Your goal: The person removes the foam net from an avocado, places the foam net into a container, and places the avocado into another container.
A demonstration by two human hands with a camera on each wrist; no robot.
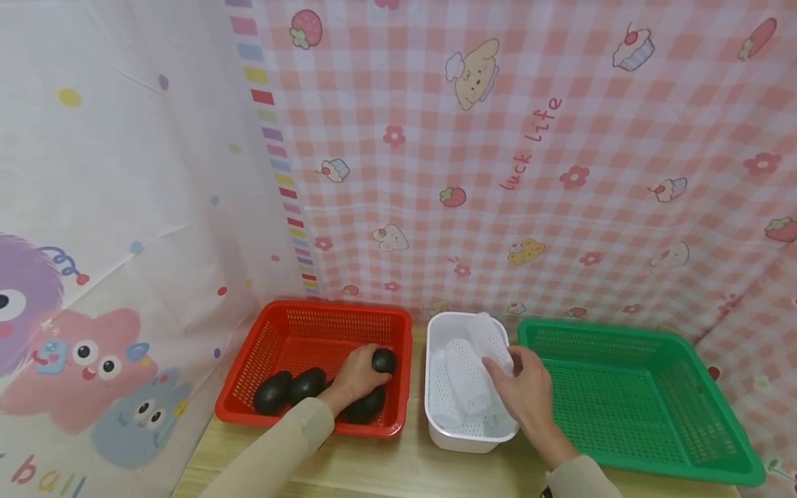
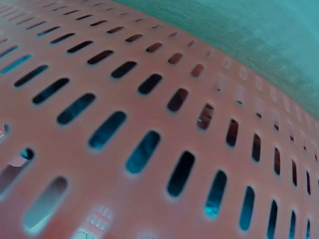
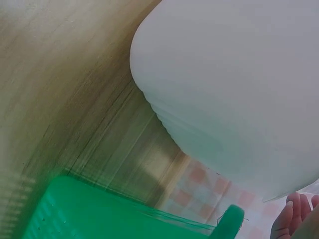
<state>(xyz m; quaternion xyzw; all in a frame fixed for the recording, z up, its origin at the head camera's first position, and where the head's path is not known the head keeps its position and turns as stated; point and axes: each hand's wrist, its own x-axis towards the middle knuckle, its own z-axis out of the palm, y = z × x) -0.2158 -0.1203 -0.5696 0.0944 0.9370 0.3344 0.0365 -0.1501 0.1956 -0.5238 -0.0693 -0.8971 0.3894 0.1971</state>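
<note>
In the head view, my left hand [image 1: 357,375] reaches into the red basket [image 1: 342,321] and grips a dark avocado [image 1: 384,361] near its right wall. Other dark avocados [image 1: 272,393] lie in the basket around and below that hand. My right hand [image 1: 528,389] pinches a white foam net sleeve [image 1: 488,337] over the white basket [image 1: 462,443]. Another foam net sleeve [image 1: 462,377] lies inside it. The left wrist view is filled by the slotted red basket wall [image 2: 144,109]. At the right wrist view's lower corner, fingers [image 3: 284,219] show beside the white basket [image 3: 224,89].
A green basket [image 1: 610,387] stands to the right of the white one, on the wooden table [image 1: 349,463]. Behind the baskets hangs a pink checked cloth [image 1: 423,207], with a white printed cloth [image 1: 143,207] on the left.
</note>
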